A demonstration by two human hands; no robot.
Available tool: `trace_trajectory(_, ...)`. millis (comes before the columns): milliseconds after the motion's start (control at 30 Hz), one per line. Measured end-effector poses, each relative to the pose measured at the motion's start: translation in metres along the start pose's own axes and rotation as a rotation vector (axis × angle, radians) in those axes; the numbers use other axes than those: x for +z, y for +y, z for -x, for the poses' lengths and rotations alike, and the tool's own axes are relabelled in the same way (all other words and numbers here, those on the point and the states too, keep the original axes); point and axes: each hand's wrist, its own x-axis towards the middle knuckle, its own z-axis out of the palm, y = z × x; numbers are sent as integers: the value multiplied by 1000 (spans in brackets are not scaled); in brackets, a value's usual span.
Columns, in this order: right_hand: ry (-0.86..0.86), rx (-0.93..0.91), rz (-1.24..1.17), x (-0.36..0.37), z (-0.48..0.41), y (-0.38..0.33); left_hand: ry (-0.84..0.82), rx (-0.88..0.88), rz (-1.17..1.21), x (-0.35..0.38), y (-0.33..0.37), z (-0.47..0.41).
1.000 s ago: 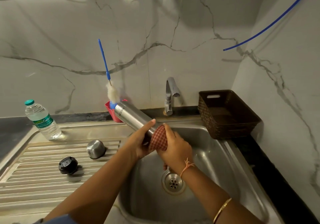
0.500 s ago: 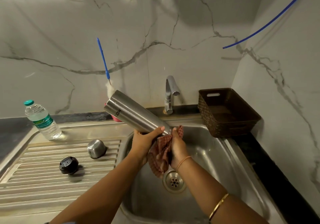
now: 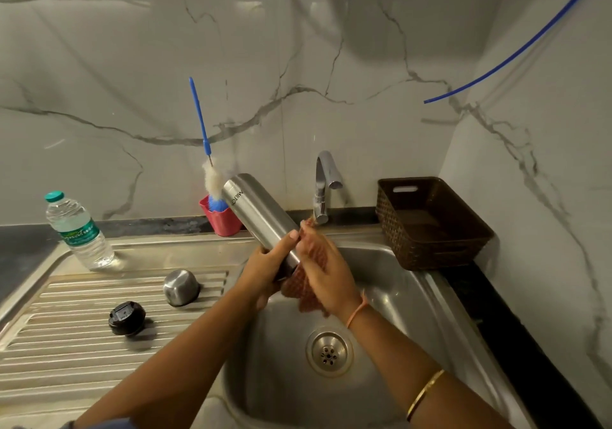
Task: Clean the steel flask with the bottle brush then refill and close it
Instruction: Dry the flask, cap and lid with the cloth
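Gripping the steel flask (image 3: pixel 259 217) above the sink (image 3: pixel 402 299), the left hand (image 3: pixel 265 271) angles it toward ten o'clock; the right hand (image 3: pixel 329 278) clutches a red cloth (image 3: pixel 298 291) against it. Marble walls (image 3: pixel 132 64) back the ribbed drainboard (image 3: pixel 66 355).

A kitchen's washing-up corner: a stainless-steel sink (image 3: pixel 397 296) with a ribbed draining board (image 3: pixel 66 345) is set into a dark countertop (image 3: pixel 20 249) below marble-veined wall tiles (image 3: pixel 331 64). A chrome tap (image 3: pixel 323 183) rises behind the basin, a bottle brush (image 3: pixel 212 180) stands in a pink cup (image 3: pixel 220 223), and a brown woven basket (image 3: pixel 424 253) sits alongside.
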Motion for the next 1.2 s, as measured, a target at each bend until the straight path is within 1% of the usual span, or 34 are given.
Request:
trace_trajectory(67, -118, 247, -194, -12, -11, -17, -92, 39, -103, -4, 0, 5)
trace_trajectory(100, -146, 316, -235, -16, -16, -22, -150, 44, -167, -5, -1, 7)
trace_trajectory(167, -122, 384, -306, -21, -27, -24, -250, 59, -331, -5, -3, 11)
trace_trajectory(233, -97, 413, -354, -20, -31, -24, -313, 76, -433, -4, -3, 12)
trace_trajectory(267, -103, 401, -309, -18, -29, -26, -326, 100, -471, -4, -2, 13)
trace_trajectory(367, -97, 366, 124, -8, -23, -22, -292, 141, -522, -9, 3, 10)
trace_trajectory(400, -114, 377, 171, -4, -21, -19, -280, 131, -534, -11, 3, 10)
trace_trajectory(433, -131, 431, 118, -4, -20, -18, -270, 117, -551, -12, 3, 11)
trace_trajectory(500, -188, 595, -206, -9, -23, -12, -267, 90, -562, -13, 2, 14)
trace_trajectory(533, -222, 612, -337, -11, -24, -12, -270, 82, -558, -14, 2, 15)
trace_trajectory(567, -241, 567, -345, -12, -25, -13, -280, 81, -553, -16, 1, 16)
trace_trajectory(600, -225, 490, -254, -10, -26, -14, -292, 90, -559, -17, 1, 16)
trace_trajectory(667, -131, 311, 39, -3, -27, -17, -326, 134, -610, -21, 0, 16)
trace_trajectory(733, 16, 47, 242, 4, -30, -26, -340, 183, -685, -22, -4, 18)
trace_trajectory(767, 90, -75, 293, 4, -32, -30, -328, 199, -720, -23, -7, 18)
trace_trajectory(800, 145, -152, 298, 2, -37, -34, -302, 214, -754, -23, -11, 17)
trace_trajectory(833, 173, -181, 270, -1, -42, -38, -256, 219, -795, -25, -15, 15)
trace_trajectory(867, 180, -169, 224, -3, -47, -41, -206, 227, -837, -26, -18, 12)
trace_trajectory(933, 186, -163, 202, -3, -51, -43, -106, 254, -910, -29, -22, 9)
trace_trajectory(1000, 166, -307, 384, -4, -48, -41, -43, 287, -951, -33, -23, 6)
trace_trajectory(1067, 83, -496, 652, -10, -48, -37, -51, 292, -972, -39, -23, 5)
trace_trajectory(1100, 43, -551, 764, -14, -50, -39, -82, 284, -991, -43, -23, 4)
trace_trajectory(1133, 7, -577, 838, -18, -53, -43, -119, 274, -1015, -46, -24, 4)
trace_trajectory(1200, -84, -549, 871, -22, -56, -55, -141, 278, -1045, -48, -27, 6)
